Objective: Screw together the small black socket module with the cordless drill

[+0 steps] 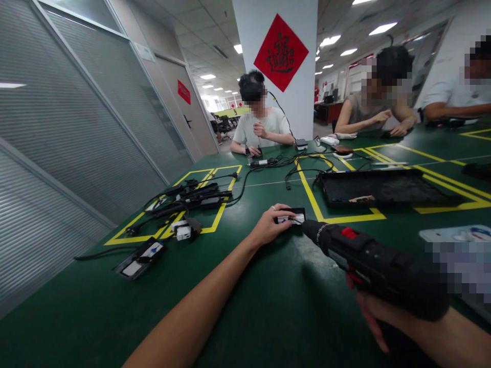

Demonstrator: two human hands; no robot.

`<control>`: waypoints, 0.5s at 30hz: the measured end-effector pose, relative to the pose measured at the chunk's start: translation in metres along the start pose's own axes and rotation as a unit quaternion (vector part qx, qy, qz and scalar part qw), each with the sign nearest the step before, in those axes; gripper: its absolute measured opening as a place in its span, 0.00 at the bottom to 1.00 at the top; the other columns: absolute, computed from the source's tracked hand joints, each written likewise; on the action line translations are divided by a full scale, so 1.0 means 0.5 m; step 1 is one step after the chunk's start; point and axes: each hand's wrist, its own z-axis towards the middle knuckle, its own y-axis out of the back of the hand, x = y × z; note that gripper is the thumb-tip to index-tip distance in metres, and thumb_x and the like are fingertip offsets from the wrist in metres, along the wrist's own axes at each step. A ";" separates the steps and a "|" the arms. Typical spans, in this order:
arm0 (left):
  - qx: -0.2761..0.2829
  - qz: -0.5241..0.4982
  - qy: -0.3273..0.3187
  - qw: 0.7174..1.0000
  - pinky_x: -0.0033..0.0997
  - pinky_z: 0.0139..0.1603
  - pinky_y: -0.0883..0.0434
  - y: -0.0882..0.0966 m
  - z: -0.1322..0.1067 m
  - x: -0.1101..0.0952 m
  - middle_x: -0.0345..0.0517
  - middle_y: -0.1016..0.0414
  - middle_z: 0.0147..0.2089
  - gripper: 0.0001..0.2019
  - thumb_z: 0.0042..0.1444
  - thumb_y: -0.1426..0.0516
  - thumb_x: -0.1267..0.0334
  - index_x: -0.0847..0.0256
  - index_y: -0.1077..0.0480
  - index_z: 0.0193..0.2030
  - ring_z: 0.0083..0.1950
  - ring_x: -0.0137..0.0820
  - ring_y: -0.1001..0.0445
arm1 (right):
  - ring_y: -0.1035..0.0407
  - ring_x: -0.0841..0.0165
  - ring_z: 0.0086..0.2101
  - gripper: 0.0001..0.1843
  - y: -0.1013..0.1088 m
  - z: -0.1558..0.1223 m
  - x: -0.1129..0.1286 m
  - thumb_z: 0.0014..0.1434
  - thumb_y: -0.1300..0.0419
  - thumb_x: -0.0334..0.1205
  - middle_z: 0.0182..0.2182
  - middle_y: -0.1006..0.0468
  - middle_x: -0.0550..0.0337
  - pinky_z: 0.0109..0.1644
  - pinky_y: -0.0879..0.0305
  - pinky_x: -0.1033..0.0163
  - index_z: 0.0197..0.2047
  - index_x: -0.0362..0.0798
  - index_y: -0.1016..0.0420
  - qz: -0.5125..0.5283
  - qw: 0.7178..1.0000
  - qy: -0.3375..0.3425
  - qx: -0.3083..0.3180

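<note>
My right hand (378,312) is wrapped round the handle of a black cordless drill (368,255) with red switches. The drill points left and away from me, its chuck (313,231) close to a small black case (300,210). White parts show inside the case. My left hand (270,225) holds the case against the table, fingers closed over its left and near side. A thin dark bit seems to reach from the chuck to the case; its exact contact is hidden.
Green table (245,291) with yellow tape outlines. On the left lie black adapters with cables (199,194), a white plug (183,230) and another opened black case (141,258). A shallow black tray (387,189) stands right, with a blurred item (441,235) nearer. Several people sit opposite.
</note>
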 end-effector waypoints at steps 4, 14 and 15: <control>0.000 0.000 -0.001 1.000 0.41 0.59 0.39 0.001 -0.001 0.000 0.48 0.31 0.52 0.11 0.54 0.43 0.66 0.57 0.25 0.45 0.54 0.36 0.33 | 0.33 0.70 0.11 0.04 -0.001 -0.011 0.027 0.50 0.42 0.37 0.10 0.30 0.71 0.17 0.34 0.66 0.32 0.52 0.34 0.004 1.000 0.020 0.006; 0.003 0.003 0.001 1.000 0.39 0.59 0.38 0.000 0.000 -0.003 0.47 0.31 0.52 0.11 0.54 0.43 0.66 0.57 0.25 0.45 0.54 0.35 0.33 | 0.31 0.66 0.13 0.06 0.002 -0.017 0.032 0.48 0.40 0.38 0.11 0.27 0.67 0.17 0.32 0.63 0.32 0.52 0.32 0.028 0.999 0.018 -0.004; 0.003 0.003 0.001 1.000 0.39 0.58 0.38 0.000 0.000 -0.003 0.47 0.31 0.52 0.11 0.54 0.43 0.67 0.57 0.25 0.45 0.54 0.35 0.32 | 0.31 0.66 0.13 0.06 0.002 -0.017 0.031 0.48 0.40 0.39 0.11 0.27 0.67 0.17 0.32 0.63 0.32 0.52 0.32 0.034 0.999 0.021 -0.002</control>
